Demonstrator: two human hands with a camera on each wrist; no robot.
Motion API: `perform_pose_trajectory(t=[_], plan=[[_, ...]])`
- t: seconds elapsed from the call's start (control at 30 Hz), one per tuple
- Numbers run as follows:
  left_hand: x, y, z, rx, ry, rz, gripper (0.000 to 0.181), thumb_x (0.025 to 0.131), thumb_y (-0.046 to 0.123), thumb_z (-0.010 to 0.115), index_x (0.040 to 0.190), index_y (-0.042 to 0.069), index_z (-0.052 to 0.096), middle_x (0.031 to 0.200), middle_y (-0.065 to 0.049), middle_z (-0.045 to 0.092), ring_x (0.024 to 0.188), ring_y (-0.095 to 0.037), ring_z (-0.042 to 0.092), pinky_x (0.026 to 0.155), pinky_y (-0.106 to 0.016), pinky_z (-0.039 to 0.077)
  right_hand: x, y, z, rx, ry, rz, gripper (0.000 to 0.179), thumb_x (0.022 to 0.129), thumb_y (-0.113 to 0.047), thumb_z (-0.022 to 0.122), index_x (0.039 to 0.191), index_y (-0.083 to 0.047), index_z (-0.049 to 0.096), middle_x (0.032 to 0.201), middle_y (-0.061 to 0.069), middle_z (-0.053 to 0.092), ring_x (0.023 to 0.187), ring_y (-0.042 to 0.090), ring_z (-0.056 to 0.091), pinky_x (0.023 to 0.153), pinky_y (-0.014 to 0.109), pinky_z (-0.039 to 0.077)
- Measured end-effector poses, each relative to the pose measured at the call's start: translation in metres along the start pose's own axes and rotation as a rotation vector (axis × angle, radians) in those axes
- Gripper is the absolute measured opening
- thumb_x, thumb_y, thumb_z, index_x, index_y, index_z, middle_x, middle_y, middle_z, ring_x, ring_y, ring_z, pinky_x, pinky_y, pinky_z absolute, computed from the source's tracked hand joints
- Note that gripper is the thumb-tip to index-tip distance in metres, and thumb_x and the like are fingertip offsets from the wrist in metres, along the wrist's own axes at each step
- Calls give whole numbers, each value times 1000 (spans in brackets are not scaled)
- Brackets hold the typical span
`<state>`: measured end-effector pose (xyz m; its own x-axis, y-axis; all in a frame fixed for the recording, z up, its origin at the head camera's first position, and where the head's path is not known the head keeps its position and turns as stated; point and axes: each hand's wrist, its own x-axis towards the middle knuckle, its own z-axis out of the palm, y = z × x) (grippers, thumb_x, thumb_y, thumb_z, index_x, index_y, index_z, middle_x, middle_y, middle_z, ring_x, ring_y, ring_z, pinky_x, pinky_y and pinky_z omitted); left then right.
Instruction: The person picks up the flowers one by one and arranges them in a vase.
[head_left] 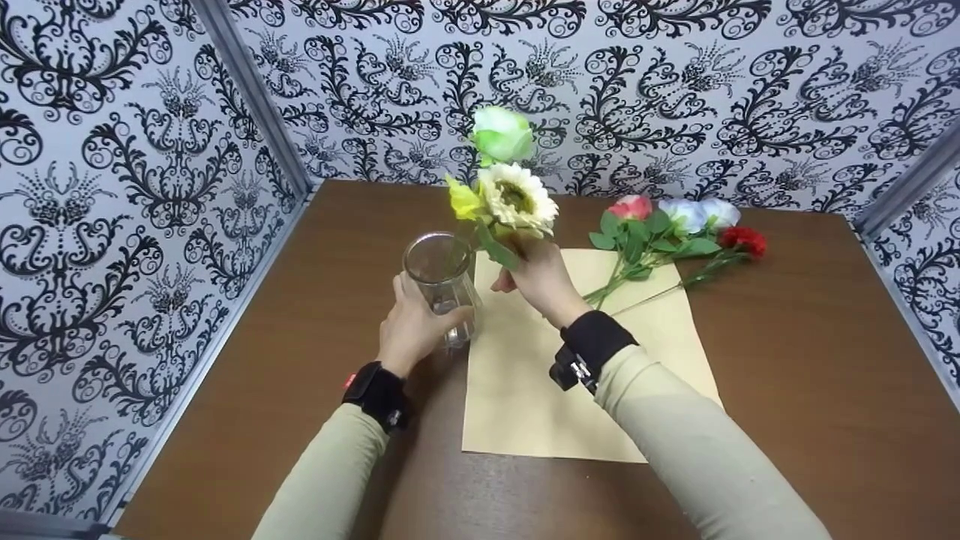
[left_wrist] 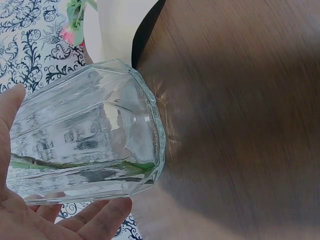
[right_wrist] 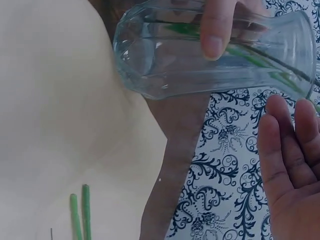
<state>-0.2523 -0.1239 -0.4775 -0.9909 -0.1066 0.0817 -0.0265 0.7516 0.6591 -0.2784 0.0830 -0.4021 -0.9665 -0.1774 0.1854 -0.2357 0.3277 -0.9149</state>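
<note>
My left hand (head_left: pixel 416 322) grips a clear, faceted glass vase (head_left: pixel 442 259) around its side, and in the left wrist view the vase's base (left_wrist: pixel 150 125) is close to the brown table. Green stems (right_wrist: pixel 250 52) run down inside the glass. My right hand (head_left: pixel 540 277) holds a cream daisy-like flower (head_left: pixel 517 199) just under its head; the bloom hides the thumb and forefinger. The other fingers (right_wrist: pixel 280 145) are loosely bent beside the vase's mouth. A pale green rose (head_left: pixel 501 133) and a yellow bloom (head_left: pixel 465 199) stand close to the cream flower.
A sheet of tan paper (head_left: pixel 540 397) lies on the brown table (head_left: pixel 810 337). Across its far right part lie a pink flower (head_left: pixel 630 208), pale blue-white flowers (head_left: pixel 684 216) and a red carnation (head_left: pixel 744 241). Patterned walls (head_left: pixel 637 97) enclose the back and sides.
</note>
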Motion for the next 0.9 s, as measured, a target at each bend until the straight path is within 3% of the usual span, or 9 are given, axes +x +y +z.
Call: perform_pose_trajectory(t=[0.33, 0.6, 0.9], plan=[[0, -1, 1, 9, 5, 0, 107, 72, 66, 81, 147, 12, 26, 132, -8, 40, 108, -39, 66, 84, -57, 52, -5, 13, -12, -15, -18, -1, 27, 106, -15, 54, 127, -4, 68, 66, 16, 67, 60, 26, 69, 62, 32, 57], [0, -1, 1, 7, 3, 0, 109, 72, 67, 80, 149, 11, 24, 133, -8, 40, 110, -38, 66, 86, -58, 51, -8, 26, -28, -132, -25, 10, 28, 108, -24, 52, 98, -4, 69, 67, 11, 67, 67, 29, 70, 63, 31, 53], [0, -2, 1, 0, -1, 2, 111, 73, 67, 80, 150, 11, 23, 134, -8, 40, 110, -36, 66, 86, -58, 52, -12, 48, -48, -194, 36, 45, 29, 108, -25, 52, 99, -5, 70, 75, 9, 68, 71, 22, 69, 65, 28, 53]])
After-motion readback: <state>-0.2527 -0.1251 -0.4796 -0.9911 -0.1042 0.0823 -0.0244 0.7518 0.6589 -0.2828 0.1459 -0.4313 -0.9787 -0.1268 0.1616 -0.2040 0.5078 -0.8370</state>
